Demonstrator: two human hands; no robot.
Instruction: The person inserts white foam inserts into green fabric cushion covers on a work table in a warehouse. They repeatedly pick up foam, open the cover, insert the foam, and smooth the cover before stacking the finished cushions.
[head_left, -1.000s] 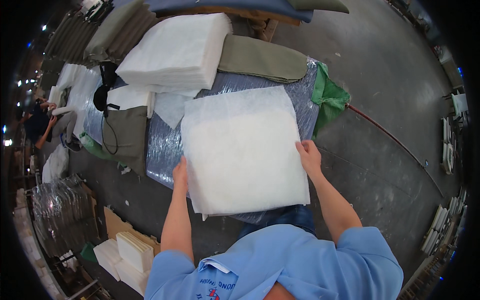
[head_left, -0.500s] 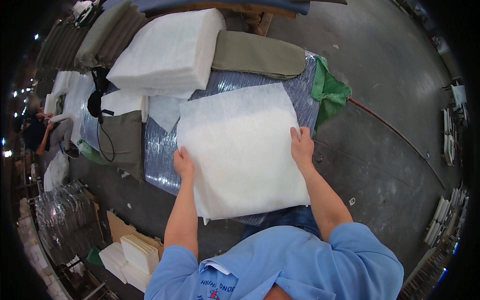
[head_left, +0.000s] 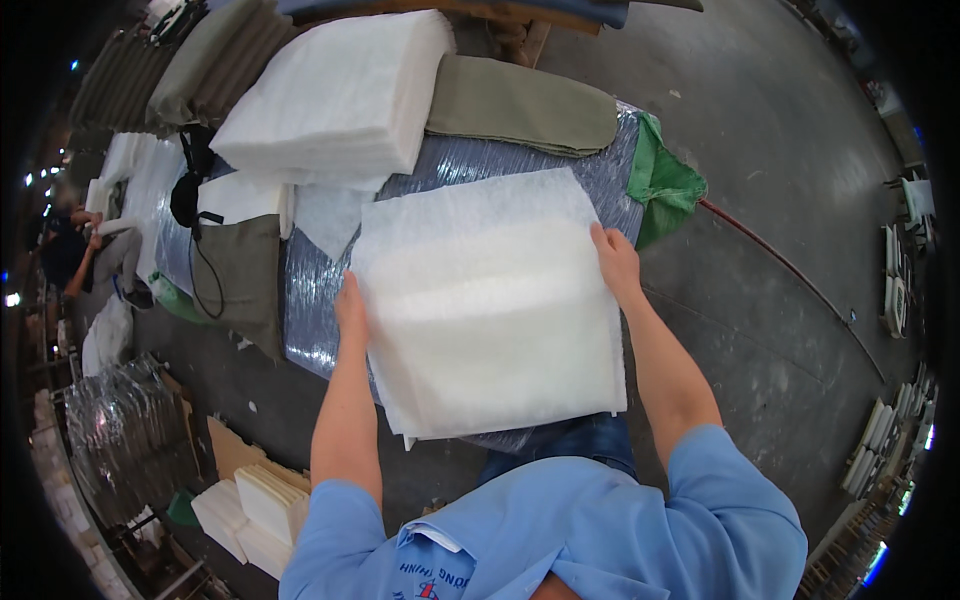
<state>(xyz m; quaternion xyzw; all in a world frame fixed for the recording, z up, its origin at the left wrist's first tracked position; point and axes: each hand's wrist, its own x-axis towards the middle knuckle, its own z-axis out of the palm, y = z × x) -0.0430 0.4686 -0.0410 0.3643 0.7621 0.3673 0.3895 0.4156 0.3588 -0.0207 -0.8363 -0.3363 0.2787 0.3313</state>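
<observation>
A cream-white foam pad [head_left: 500, 350] with thin white batting [head_left: 480, 205] over it lies before me, its near edge close to my body. The batting reaches past the pad at the far side, and a soft crease crosses the pad. My left hand [head_left: 351, 312] is closed at the left edge, fingers partly hidden behind the batting. At the far right corner, my right hand [head_left: 618, 264] pinches the batting's edge.
Plastic-wrapped table [head_left: 320, 300] beneath. Beyond stand a stack of white batting [head_left: 330, 95] and folded olive fabric covers [head_left: 525, 105]. Another cover [head_left: 240, 275] with a black cord hangs at left. Green cloth [head_left: 665, 190] wraps the right end. Foam blocks [head_left: 265, 505] sit lower left; a person [head_left: 85, 250] works far left.
Both hands have slid farther along the side edges, away from me, the right one also a little outward. A crease now shows across the pad.
</observation>
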